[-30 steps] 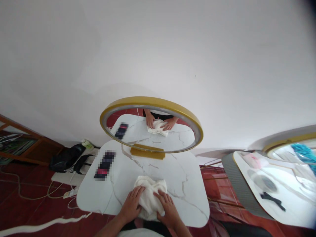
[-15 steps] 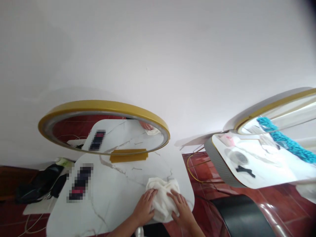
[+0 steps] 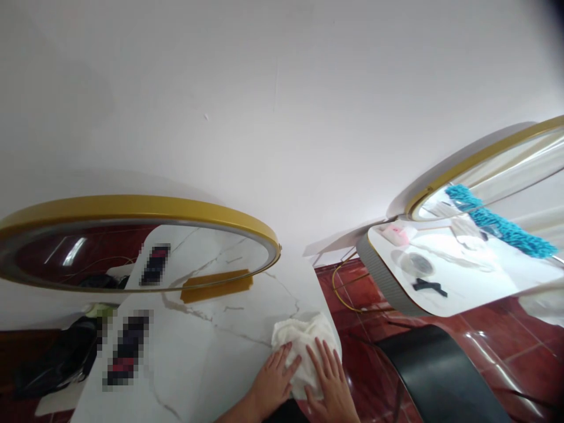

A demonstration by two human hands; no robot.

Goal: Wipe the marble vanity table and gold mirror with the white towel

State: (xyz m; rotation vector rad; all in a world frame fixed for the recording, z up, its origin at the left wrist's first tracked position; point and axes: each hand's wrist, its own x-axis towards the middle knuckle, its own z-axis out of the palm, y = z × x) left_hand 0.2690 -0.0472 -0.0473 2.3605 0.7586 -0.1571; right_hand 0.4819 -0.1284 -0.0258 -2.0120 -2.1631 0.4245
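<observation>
A white cloth (image 3: 302, 330) lies rumpled on the right front part of a white marbled table (image 3: 202, 358). My left hand (image 3: 274, 377) rests on the cloth's left side, fingers stretched out over it. On its right side, my right hand (image 3: 329, 376) presses down flat with the fingers spread. Both palms face down, and neither hand is wrapped round the cloth. The cloth reaches close to the table's right edge.
A gold-framed mirror (image 3: 132, 207) stands over the back of the table, on a gold base (image 3: 215, 286). A pixelated dark item (image 3: 127, 349) lies at left. To the right are a second table (image 3: 467, 279), a blue fluffy duster (image 3: 497, 223) and a black chair (image 3: 440, 370).
Both hands and the cloth have shifted slightly right relative to the table, nearer its right edge. The right fingers are more spread. The view has turned, moving the mirror leftward.
</observation>
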